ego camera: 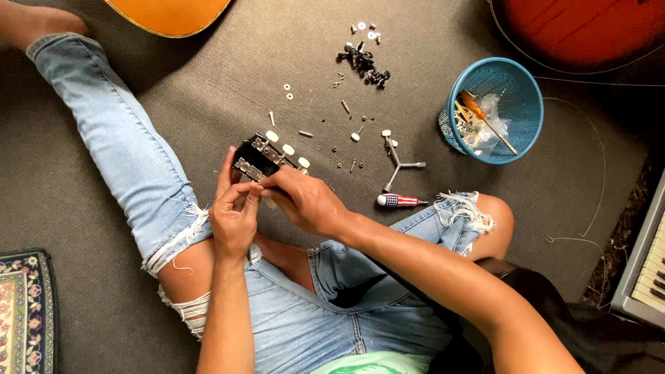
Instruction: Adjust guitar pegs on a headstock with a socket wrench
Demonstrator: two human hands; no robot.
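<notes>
A black guitar headstock (258, 156) with metal tuner plates and cream tuning pegs lies over my lap. My left hand (234, 216) grips its near end from below, fingers curled around it. My right hand (303, 201) reaches across from the right, fingertips pinched on a small part at the headstock's near edge; the part itself is hidden by my fingers. The rest of the guitar neck is covered by my hands and arms.
Loose screws, washers and black parts (364, 61) lie scattered on the grey carpet (208, 90). A three-armed metal wrench (398, 163) and a striped-handle screwdriver (399, 201) lie near my right knee. A blue mesh basket (495, 111) holds tools. Guitar bodies (170, 14) lie beyond; keyboard (648, 266) at right.
</notes>
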